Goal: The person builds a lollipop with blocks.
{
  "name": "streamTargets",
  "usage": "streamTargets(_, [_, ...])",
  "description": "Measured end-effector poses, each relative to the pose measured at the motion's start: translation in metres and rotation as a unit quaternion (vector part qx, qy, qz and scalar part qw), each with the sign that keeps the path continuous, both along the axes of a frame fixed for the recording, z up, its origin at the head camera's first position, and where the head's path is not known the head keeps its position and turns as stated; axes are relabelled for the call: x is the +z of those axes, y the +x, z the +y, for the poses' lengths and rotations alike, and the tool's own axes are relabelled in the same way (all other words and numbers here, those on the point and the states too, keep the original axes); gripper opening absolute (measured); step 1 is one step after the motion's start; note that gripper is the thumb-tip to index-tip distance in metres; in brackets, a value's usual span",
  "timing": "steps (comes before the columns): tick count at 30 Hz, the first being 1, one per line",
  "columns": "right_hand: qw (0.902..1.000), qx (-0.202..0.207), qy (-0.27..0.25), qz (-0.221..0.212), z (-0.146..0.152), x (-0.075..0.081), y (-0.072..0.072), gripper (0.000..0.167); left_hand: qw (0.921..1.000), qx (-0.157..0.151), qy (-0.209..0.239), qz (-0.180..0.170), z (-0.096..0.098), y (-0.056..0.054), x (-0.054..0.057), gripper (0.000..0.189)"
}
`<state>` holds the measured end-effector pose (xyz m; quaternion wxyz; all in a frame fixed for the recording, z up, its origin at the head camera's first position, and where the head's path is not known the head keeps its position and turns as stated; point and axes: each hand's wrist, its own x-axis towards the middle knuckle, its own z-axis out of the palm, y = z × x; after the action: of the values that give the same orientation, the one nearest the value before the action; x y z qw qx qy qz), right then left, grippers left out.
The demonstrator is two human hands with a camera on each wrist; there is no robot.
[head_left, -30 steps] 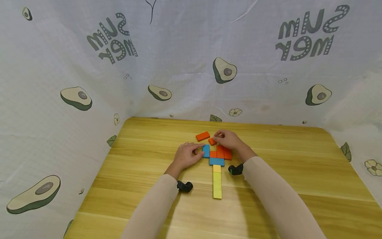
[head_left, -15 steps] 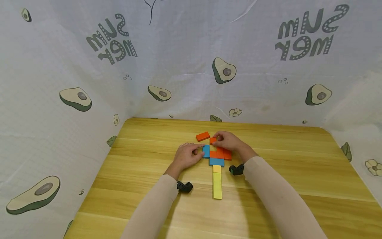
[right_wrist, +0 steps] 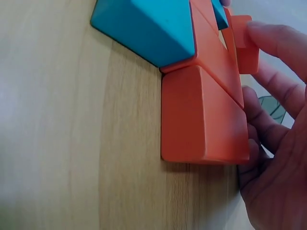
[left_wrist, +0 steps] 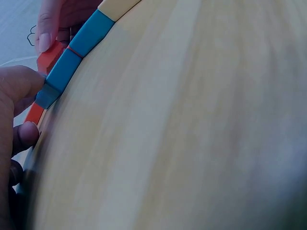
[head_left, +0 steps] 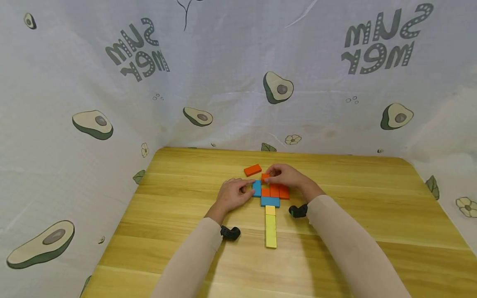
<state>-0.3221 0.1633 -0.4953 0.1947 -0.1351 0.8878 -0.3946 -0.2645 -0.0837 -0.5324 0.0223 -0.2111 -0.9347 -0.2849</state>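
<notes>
My right hand [head_left: 286, 176] pinches a small orange-red block [head_left: 265, 177] between thumb and forefinger, just beyond a flat arrangement of blocks. My left hand [head_left: 232, 194] holds a blue block [head_left: 256, 188] at the arrangement's left side, forefinger at its far end and thumb at its near left side. Between that block and two longer orange-red blocks [head_left: 274, 190] lies another small orange-red block [head_left: 265, 192]. A second blue block [head_left: 270, 201] runs crosswise below them. In the right wrist view, fingers curl beside the end orange-red block [right_wrist: 206, 117].
A loose orange-red block [head_left: 252, 170] lies beyond the left hand. A small light-orange block [head_left: 270, 210] and a long yellow block [head_left: 271, 231] line up toward the person. Wrist cameras [head_left: 231, 233] sit at both wrists. A printed curtain [head_left: 238, 82] surrounds the wooden table [head_left: 167, 248].
The small orange-red block in my right hand has turned straighter and shifted slightly toward the arrangement. My left hand has stayed at the blue block.
</notes>
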Motion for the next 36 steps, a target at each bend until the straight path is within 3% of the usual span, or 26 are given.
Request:
streamTargets(18, [0.9991, 0.037, 0.02, -0.004, 0.0026, -0.0019, 0.0024, 0.038, 1.0, -0.003, -0.002, 0.003, -0.0005, -0.0023, 0.0004, 0.04])
streamTargets(36, [0.9981, 0.04, 0.04, 0.026, 0.0038, -0.0074, 0.0042, 0.027, 0.9999, -0.005, -0.009, 0.0, 0.0009, -0.0011, 0.0011, 0.04])
